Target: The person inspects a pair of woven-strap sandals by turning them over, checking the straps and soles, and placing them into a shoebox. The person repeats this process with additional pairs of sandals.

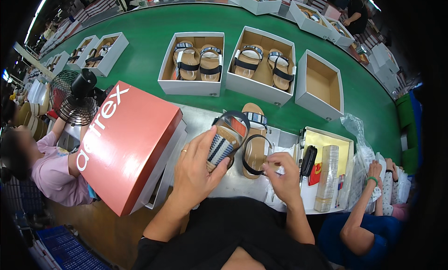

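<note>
My left hand (195,163) is wrapped round a sandal (222,146) with a striped woven sole side, a dark strap and an orange patch inside. A second sandal (255,151), tan with a striped toe band and a black ankle strap, lies on the grey work surface (196,118), toe pointing away. Beside its heel end, my right hand (284,174) is closed in a pinch close to the black strap. Whatever sits between those fingertips is too small to make out.
At left is a stack topped by a large coral lid (130,144), near a black fan (77,95). White boxes with sandals (191,88) (235,86) and an open box (324,112) stand on the green belt (144,55). A supply tray (305,195) lies right. Co-workers sit both sides.
</note>
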The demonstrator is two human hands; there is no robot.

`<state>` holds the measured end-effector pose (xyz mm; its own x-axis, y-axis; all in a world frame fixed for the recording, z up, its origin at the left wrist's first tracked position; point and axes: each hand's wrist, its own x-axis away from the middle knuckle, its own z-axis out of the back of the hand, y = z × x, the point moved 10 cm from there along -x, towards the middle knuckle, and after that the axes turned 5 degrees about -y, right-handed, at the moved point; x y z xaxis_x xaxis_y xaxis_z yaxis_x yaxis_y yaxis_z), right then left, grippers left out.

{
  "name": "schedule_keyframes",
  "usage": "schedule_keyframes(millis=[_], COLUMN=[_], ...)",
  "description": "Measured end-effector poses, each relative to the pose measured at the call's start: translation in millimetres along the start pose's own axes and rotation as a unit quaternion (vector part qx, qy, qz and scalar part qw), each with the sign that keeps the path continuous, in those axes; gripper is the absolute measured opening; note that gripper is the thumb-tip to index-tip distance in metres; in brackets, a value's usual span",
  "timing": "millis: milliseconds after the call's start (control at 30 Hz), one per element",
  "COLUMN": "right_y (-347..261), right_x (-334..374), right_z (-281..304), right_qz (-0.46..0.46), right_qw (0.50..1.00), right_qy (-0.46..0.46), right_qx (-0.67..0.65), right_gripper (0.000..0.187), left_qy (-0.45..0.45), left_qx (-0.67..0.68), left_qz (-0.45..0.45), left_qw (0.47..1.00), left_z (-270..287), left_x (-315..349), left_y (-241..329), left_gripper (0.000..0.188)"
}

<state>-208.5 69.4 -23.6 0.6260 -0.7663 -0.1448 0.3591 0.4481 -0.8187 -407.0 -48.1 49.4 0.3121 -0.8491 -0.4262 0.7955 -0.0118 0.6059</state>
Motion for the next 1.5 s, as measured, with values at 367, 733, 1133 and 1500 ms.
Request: schedule_keyframes(millis=[367, 733, 1133, 1500], right_y=[-24, -12, -45, -83], right_x=[-44, -77, -42, -39], right_z=[15, 22, 82, 30], right_qz=[0.092, -0.023, 0.046, 0.133], right_qw=[0.994, 0.893, 0.959, 0.979], right_qy=[0.048, 0.111, 0.234, 0.0], right_qx=[0.025, -0.435, -0.151, -0.154], right_gripper=[0.026, 0.016, 0.019, 0.015], left_qy=[0.092, 0.045, 0.056, -0.039], left_qx=[0.006, 0.07, 0.14, 0.341], left_qz=[-0.093, 0.074, -0.1, 0.065], left_qw=[0.991, 0.994, 0.984, 0.937], left_z=[-23, -55, -12, -25], left_x=[33, 88, -21, -2], left_y=[-24, -60, 36, 18], left_gripper=[0.072, 0.103, 0.056, 0.052])
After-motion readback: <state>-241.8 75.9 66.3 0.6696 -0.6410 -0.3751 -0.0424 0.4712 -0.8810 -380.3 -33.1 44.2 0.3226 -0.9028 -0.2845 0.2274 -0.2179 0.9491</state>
